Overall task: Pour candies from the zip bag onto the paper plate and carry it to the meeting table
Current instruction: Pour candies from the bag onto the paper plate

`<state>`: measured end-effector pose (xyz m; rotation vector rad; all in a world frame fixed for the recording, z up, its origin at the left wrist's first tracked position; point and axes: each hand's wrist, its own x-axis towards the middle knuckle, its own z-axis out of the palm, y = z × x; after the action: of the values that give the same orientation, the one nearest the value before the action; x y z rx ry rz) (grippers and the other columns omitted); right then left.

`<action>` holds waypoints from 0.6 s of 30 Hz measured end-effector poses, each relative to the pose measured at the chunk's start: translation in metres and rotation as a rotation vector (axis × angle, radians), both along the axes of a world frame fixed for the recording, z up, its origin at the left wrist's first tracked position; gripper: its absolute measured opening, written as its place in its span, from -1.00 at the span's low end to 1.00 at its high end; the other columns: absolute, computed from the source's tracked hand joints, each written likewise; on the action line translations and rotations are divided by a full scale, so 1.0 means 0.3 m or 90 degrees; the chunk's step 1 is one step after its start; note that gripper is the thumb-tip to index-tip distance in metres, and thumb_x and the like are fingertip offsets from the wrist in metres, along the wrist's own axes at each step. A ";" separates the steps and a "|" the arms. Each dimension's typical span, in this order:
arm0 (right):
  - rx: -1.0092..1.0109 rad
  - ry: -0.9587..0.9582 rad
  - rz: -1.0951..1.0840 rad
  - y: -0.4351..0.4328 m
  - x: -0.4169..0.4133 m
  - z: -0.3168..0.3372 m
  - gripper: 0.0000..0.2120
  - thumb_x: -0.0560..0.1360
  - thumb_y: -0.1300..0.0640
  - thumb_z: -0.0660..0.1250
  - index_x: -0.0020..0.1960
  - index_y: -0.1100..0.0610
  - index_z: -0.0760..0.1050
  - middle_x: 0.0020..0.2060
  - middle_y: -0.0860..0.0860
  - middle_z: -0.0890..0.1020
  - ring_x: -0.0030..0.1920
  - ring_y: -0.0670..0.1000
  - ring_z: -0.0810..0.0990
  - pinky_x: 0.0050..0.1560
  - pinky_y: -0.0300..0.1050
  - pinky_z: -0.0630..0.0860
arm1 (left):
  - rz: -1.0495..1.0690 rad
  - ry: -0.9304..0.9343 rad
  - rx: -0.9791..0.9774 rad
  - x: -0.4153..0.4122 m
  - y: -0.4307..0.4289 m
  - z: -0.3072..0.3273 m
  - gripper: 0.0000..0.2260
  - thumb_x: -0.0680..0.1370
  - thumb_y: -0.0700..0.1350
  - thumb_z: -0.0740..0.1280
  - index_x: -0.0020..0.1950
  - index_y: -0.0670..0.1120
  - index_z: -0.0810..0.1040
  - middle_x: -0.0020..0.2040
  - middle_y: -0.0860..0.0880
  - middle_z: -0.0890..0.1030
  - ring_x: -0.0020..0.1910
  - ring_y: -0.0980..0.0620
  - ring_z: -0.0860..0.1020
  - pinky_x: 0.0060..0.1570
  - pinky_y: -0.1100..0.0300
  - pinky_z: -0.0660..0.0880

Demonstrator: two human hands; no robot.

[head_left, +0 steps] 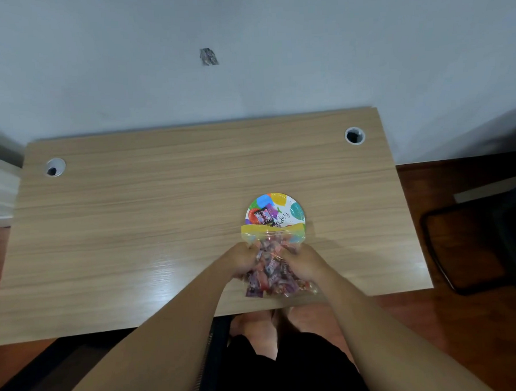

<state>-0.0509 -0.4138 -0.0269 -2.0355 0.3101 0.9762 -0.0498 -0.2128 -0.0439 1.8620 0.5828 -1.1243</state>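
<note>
A clear zip bag with a yellow top band is full of wrapped candies. It lies tipped forward, its mouth over the near edge of a colourful balloon-print paper plate on the wooden desk. A couple of purple-wrapped candies rest on the plate's left side. My left hand grips the bag's left side and my right hand grips its right side, both squeezing around the middle of the bag.
The wooden desk stands against a pale wall and has a cable hole at the back left and at the back right. A dark chair stands to the right on the brown floor.
</note>
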 end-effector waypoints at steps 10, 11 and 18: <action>-0.015 -0.015 -0.027 0.000 -0.009 0.010 -0.60 0.65 -0.17 0.34 0.28 0.10 0.66 -0.03 0.03 0.70 0.08 0.13 0.68 0.02 -0.11 0.45 | 0.011 -0.056 -0.010 -0.023 0.014 0.007 -0.47 0.60 0.38 0.23 -0.17 -0.07 0.60 -0.28 -0.01 0.57 -0.21 -0.07 0.54 -0.08 0.11 0.47; -0.013 -0.016 -0.026 -0.002 -0.009 0.012 -0.61 0.66 -0.17 0.34 0.27 0.10 0.66 -0.04 0.03 0.68 0.04 0.11 0.66 0.01 -0.11 0.43 | 0.025 -0.061 -0.015 -0.025 0.016 0.004 -0.49 0.60 0.35 0.27 -0.19 -0.07 0.61 -0.29 -0.01 0.59 -0.22 -0.07 0.54 -0.10 0.12 0.49; -0.044 -0.016 -0.021 -0.002 -0.005 0.016 -0.53 0.64 -0.24 0.33 0.25 0.13 0.67 -0.08 0.06 0.67 -0.03 0.11 0.62 -0.01 -0.11 0.42 | 0.094 -0.059 -0.020 -0.026 0.008 -0.006 -0.42 0.48 0.42 0.38 -0.02 -0.11 0.71 -0.23 -0.05 0.64 -0.26 -0.03 0.57 -0.20 0.13 0.50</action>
<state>-0.0526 -0.4144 -0.0220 -2.0972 0.3667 0.9300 -0.0576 -0.2102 -0.0458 1.8023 0.6350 -0.9405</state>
